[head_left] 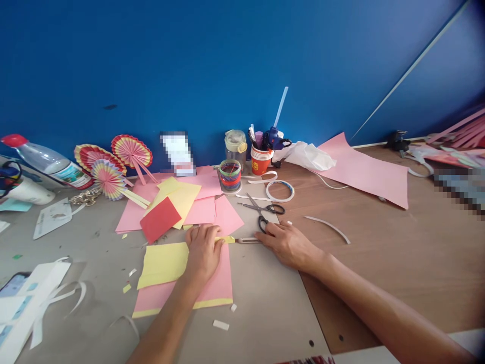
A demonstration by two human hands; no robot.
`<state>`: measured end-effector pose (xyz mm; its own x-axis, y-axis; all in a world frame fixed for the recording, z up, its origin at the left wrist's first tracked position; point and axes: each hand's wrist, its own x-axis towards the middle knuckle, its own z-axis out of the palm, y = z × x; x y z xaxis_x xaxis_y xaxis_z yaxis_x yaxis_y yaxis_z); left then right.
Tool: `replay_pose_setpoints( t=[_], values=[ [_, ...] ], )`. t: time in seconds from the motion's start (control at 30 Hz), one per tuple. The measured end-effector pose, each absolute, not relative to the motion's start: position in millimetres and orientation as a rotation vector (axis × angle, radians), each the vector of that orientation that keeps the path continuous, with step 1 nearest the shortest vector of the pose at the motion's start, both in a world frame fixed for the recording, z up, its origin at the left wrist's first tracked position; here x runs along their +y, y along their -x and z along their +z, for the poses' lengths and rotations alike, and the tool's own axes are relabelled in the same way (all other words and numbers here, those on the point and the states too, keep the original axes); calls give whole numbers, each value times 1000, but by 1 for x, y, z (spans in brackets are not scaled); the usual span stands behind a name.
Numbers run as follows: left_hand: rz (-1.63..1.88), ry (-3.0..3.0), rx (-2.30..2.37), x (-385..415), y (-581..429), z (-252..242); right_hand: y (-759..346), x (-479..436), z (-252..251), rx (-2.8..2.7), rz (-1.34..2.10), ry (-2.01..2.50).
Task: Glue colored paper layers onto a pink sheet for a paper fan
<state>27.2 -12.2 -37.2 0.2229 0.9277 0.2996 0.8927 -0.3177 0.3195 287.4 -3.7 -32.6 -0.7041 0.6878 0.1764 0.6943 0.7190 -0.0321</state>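
My left hand (203,248) lies flat, fingers spread, pressing down on a stack of pink and yellow paper sheets (212,288) on the grey mat (265,303). A separate yellow sheet (162,263) sits just left of it. My right hand (286,242) rests on the mat to the right, its fingers curled at the end of a thin tape strip (248,240) that runs toward the yellow paper edge (226,239). Black-handled scissors (263,210) lie just beyond the right hand.
Loose pink, yellow and red sheets (178,205) lie further back, with folded paper fans (113,167) at left. A tape roll (279,190), jar of bands (230,175), pen cup (260,159) and a large pink sheet (364,172) stand by the blue wall. A bottle (45,161) lies far left.
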Motion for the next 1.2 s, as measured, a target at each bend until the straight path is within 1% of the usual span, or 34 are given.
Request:
replay_pose_setpoints(
  t=[0.1, 0.27, 0.47, 0.6, 1.0, 1.2],
  values=[
    [680, -2511, 1735, -14, -32, -33, -287, -4, -32, -2754, -76, 1118],
    [616, -2653, 1504, -13, -29, -28, -285, -6, -30, -2758, -106, 1137],
    [494, -2645, 1303, -9, -17, -26, -285, -6, -27, -2796, -90, 1165],
    [437, -2590, 1288, -7, -13, -29, -285, -6, -25, -2840, -55, 1163],
    [559, -2492, 1235, -1, -3, -44, -293, -12, -22, -2872, 101, 1135],
    [605, -2354, 1228, 1, -2, -43, -294, -10, -34, -2785, 32, 1080]
  ],
)
